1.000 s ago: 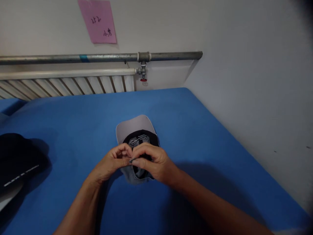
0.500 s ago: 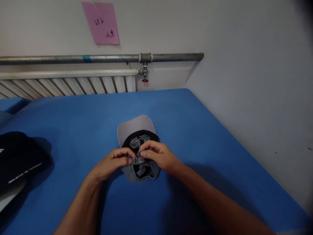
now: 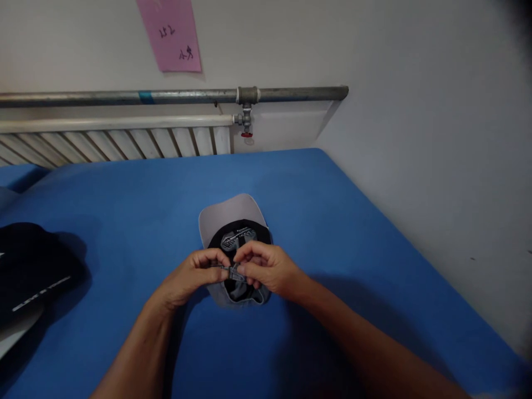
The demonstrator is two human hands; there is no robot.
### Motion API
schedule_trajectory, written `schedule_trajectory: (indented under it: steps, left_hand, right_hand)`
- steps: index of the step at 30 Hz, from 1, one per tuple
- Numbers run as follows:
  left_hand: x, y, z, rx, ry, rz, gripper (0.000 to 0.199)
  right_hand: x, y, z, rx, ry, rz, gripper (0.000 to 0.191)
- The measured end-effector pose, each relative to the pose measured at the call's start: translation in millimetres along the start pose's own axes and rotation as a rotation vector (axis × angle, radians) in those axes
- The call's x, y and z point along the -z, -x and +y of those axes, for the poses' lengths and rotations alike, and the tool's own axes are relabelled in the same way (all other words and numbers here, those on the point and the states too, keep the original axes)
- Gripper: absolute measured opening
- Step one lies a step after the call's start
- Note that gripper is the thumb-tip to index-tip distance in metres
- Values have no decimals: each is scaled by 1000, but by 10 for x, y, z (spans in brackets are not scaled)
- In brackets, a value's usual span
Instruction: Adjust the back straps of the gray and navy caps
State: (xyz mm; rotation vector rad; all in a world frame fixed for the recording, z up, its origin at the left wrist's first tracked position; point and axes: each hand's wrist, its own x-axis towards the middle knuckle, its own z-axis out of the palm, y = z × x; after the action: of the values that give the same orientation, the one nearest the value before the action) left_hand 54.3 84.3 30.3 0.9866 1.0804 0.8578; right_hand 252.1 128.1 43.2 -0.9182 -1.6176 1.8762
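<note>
A grey baseball cap (image 3: 230, 215) lies with its inside facing up and its pale brim pointing away from me. Across the back opening runs the cap's adjustment strap (image 3: 236, 273), with a small buckle on it. My left hand (image 3: 199, 275) pinches the strap at the buckle, thumb below and forefinger above. From the other side, my right hand (image 3: 268, 270) closes thumb and fingers on the strap just right of the buckle. The fingertips partly hide the buckle and the strap's end.
A blue-covered table (image 3: 137, 221) carries the cap. At the left edge lies a dark cap (image 3: 37, 271) with white lettering. Behind the table are a white radiator (image 3: 158, 143), a metal pipe (image 3: 187, 96) and a valve with a red handle (image 3: 246, 134). A wall (image 3: 436, 138) rises at right.
My right hand has shifted slightly, its thumb lower and nearer the buckle, and the strap now slants down to the right. My left hand keeps its pinch.
</note>
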Motion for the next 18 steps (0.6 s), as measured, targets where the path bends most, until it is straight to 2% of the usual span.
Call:
schedule_trajectory:
  steps: [3, 11, 18]
  left_hand:
    - [-4, 3, -2, -1, -3, 1, 14]
    - [-53, 30, 50, -2, -29, -18, 13]
    - [-66, 53, 85, 1, -79, -40, 12]
  right_hand:
    - [1, -6, 0, -31, 2, 24, 11]
    - [-14, 21, -62, -104, 39, 15, 2]
    - [-31, 65, -61, -41, 61, 3, 2]
